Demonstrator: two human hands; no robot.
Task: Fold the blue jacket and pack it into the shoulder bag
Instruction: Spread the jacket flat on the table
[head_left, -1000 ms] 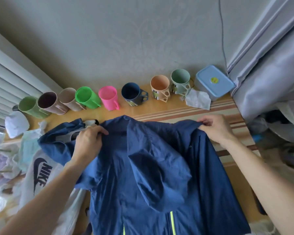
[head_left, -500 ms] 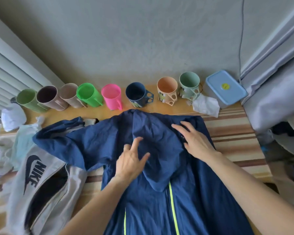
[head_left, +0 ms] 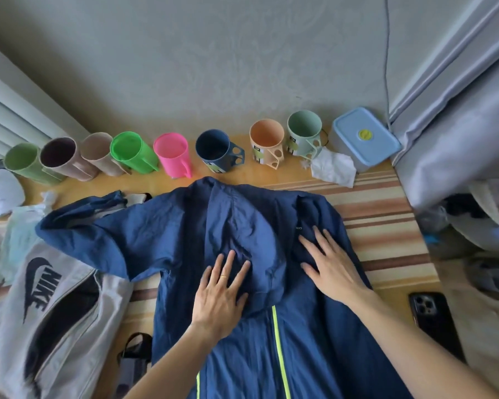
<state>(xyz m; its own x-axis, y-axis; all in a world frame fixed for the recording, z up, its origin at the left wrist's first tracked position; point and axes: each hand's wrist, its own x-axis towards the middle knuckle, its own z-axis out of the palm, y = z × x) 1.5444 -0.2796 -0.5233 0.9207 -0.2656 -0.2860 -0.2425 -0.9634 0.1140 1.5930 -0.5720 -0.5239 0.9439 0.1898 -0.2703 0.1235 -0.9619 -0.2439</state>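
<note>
The left hand point(head_left: 222, 295) is lying flat on the blue jacket point(head_left: 242, 254) with its fingers spread wide, pressing down on the hood. Just to its right, the right hand point(head_left: 332, 269) is also lying flat and spread, pressing on the chest part. Neither hand is pinching anything. The jacket is lying open on the bench point(head_left: 386, 226), under both hands, and it is not folded yet. It looks like the smoothing step, getting the cloth flat.

To the left of the left hand, the shoulder bag point(head_left: 55, 318) is lying with its zip open, and one jacket sleeve point(head_left: 78, 228) is resting across its top. A phone point(head_left: 432, 318) is lying to the right of the right arm.

Past the fingertips, a row of cups point(head_left: 173, 156) is standing by the wall.

Next, the sleeves probably need folding in first, so a hand will have to reach left for that far sleeve.
</note>
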